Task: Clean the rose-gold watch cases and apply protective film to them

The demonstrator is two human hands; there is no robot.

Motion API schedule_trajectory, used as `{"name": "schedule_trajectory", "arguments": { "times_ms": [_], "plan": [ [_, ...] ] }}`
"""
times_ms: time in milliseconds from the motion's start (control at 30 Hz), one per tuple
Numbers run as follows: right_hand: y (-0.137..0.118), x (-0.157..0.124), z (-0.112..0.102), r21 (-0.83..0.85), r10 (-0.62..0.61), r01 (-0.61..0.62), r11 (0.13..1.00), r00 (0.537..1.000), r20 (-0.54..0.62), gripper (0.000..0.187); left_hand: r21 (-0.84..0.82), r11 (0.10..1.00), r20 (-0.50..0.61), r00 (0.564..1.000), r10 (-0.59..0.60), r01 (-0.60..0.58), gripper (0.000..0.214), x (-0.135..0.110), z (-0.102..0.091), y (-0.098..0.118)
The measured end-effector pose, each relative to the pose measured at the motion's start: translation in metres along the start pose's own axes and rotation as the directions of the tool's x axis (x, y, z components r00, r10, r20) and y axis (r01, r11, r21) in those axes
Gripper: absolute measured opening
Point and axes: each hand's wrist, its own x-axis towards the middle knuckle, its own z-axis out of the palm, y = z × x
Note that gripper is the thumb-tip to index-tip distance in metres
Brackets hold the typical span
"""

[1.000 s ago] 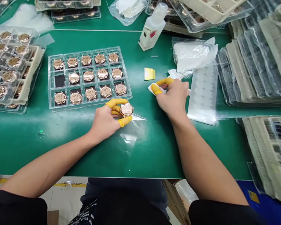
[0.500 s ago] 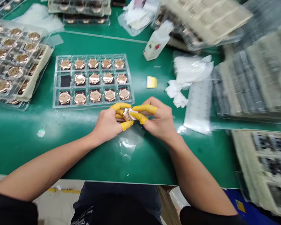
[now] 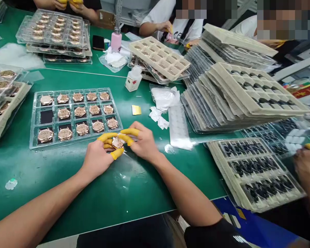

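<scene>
Left hand (image 3: 94, 160), right hand (image 3: 142, 143) both pinching a rose-gold watch case (image 3: 117, 142), yellow finger cots (image 3: 103, 137) on, clear blister tray (image 3: 73, 90) just beside, stacked beige trays (image 3: 248, 91) beyond

**A:** What's that watch case (image 3: 117, 142) made of? Looks like polished rose-gold metal, really glossy.

**B:** Yep, smooth shiny metal, catching the light. The finger cots (image 3: 130, 131) look like yellow rubber, smooth with a dull sheen.

**A:** And the tray (image 3: 74, 90) under the other watches?

**B:** Clear moulded plastic, thin and glossy. The beige trays (image 3: 158, 57) are matt and a bit rough, though pulp or plastic I can't tell.

**A:** What's on the bench?

**B:** A green mat (image 3: 134, 186), smooth with a shiny glare. The bottle (image 3: 133, 78) is milky plastic, and the tissue (image 3: 157, 117) is soft and crumpled, either paper or cloth.
</scene>
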Motion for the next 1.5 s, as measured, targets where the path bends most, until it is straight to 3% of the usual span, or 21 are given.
{"name": "schedule_trajectory", "arguments": {
  "times_ms": [67, 133, 300, 333, 433, 533, 667, 900, 1000, 1100, 1133, 1200, 1267, 1367, 1500],
  "plan": [
    [0.013, 0.008, -0.014, 0.004, 0.033, -0.033, 0.999, 0.994, -0.107, 0.009, -0.021, 1.000, -0.019, 1.000, 0.018, -0.018, 0.054, 0.000, 0.002, 0.000],
    [0.032, 0.034, -0.033, 0.019, 0.083, -0.081, 0.997, 0.974, -0.210, 0.007, 0.007, 1.000, 0.008, 1.000, 0.026, -0.026, 0.051, 0.000, 0.004, 0.000],
    [0.077, 0.168, -0.078, -0.115, 0.272, -0.316, 0.942, 0.916, -0.294, 0.021, 0.028, 0.998, 0.048, 0.997, 0.058, -0.060, 0.050, -0.001, 0.003, 0.001],
    [0.083, 0.194, -0.082, -0.222, 0.321, -0.398, 0.890, 0.894, -0.314, 0.023, 0.026, 0.998, 0.053, 0.997, 0.058, -0.060, 0.050, -0.001, 0.003, 0.000],
    [0.093, 0.246, -0.084, -0.303, 0.417, -0.504, 0.809, 0.855, -0.309, 0.032, 0.014, 0.999, 0.070, 0.996, 0.048, -0.049, 0.050, -0.001, 0.003, -0.001],
    [0.095, 0.258, -0.078, -0.355, 0.487, -0.546, 0.759, 0.838, -0.248, 0.036, 0.008, 0.999, 0.087, 0.996, 0.036, -0.037, 0.051, -0.001, 0.004, -0.003],
    [0.095, 0.252, -0.071, -0.435, 0.513, -0.570, 0.697, 0.820, -0.254, 0.031, 0.019, 0.999, 0.105, 0.994, 0.026, -0.029, 0.050, -0.002, 0.005, -0.003],
    [0.086, 0.262, -0.067, -0.330, 0.518, -0.600, 0.729, 0.798, -0.307, 0.017, 0.007, 0.999, 0.107, 0.994, 0.036, -0.037, 0.049, -0.001, 0.004, -0.002],
    [0.067, 0.238, -0.070, -0.156, 0.451, -0.529, 0.834, 0.817, -0.359, 0.010, 0.007, 0.999, 0.096, 0.995, 0.041, -0.042, 0.050, -0.001, 0.004, -0.001],
    [0.037, 0.163, -0.065, 0.044, 0.335, -0.344, 0.938, 0.867, -0.369, 0.006, 0.002, 0.999, 0.080, 0.995, 0.053, -0.054, 0.049, -0.001, 0.006, 0.000],
    [0.025, 0.130, -0.060, 0.084, 0.308, -0.297, 0.951, 0.894, -0.325, 0.011, -0.003, 0.998, 0.077, 0.995, 0.061, -0.061, 0.049, 0.000, 0.006, 0.000],
    [0.003, 0.068, -0.048, 0.118, 0.156, -0.140, 0.983, 0.979, -0.131, 0.012, -0.012, 0.997, 0.073, 0.995, 0.073, -0.072, 0.051, 0.000, 0.007, -0.001],
    [-0.014, 0.023, -0.034, 0.088, 0.001, -0.004, 0.996, 0.999, 0.034, 0.010, -0.015, 0.996, 0.081, 0.993, 0.084, -0.083, 0.053, 0.001, 0.007, -0.003],
    [-0.022, 0.000, -0.019, -0.021, -0.146, 0.149, 0.989, 0.983, 0.109, 0.012, -0.050, 0.994, 0.097, 0.990, 0.102, -0.098, 0.055, 0.002, 0.007, -0.005],
    [-0.018, 0.004, -0.015, -0.128, -0.194, 0.206, 0.970, 0.976, 0.099, 0.013, -0.104, 0.992, 0.070, 0.994, 0.081, -0.073, 0.056, 0.002, 0.007, -0.002]
  ]
}}
